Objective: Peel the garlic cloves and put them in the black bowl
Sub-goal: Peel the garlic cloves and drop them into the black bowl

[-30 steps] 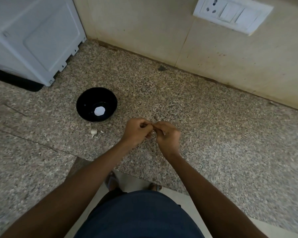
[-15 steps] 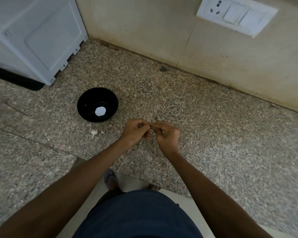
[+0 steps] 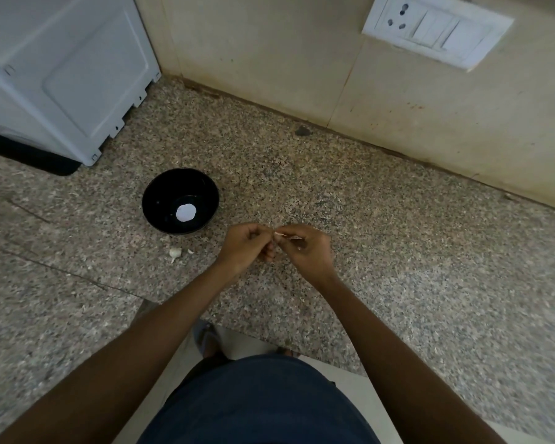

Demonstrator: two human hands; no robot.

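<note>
Both hands, left [image 3: 247, 245] and right [image 3: 305, 251], pinch one garlic clove [image 3: 281, 236]; a slipping grip could drop it short of the black bowl [image 3: 180, 200], far left.

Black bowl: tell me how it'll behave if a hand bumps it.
The black bowl looks small and holds little, so it is probably light and would slide on the polished stone counter. Wide and low, it seems unlikely to tip.

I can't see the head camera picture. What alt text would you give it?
Seen from above, a person's left hand and right hand pinch a garlic clove over a speckled stone counter, peeling it. A black bowl and loose garlic piece sit left.
</note>
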